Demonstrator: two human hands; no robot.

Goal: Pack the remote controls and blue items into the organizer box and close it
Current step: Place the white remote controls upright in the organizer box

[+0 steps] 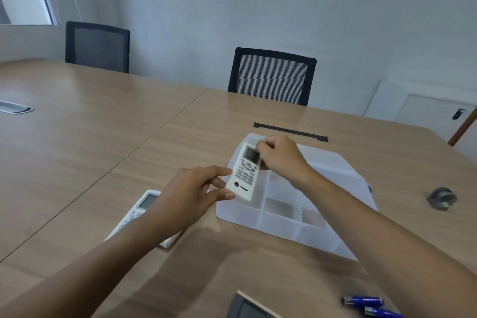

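A white remote control [244, 175] with a small screen and grey buttons hangs over the left end of the translucent organizer box [278, 217]. My left hand [191, 195] grips its near end and my right hand [281, 156] grips its far end by the screen. The box stands open, with its divided compartments showing. A second white remote [140, 208] lies on the table to the left, partly hidden under my left forearm. Two blue items [371, 304] lie at the near right edge of view.
A long wooden table [103, 137] carries everything. A black strip [290, 131] lies beyond the box. A grey roll-like object [442, 198] sits to the right. A dark flat object [247, 307] shows at the bottom edge. Two black chairs [272, 75] stand behind the table.
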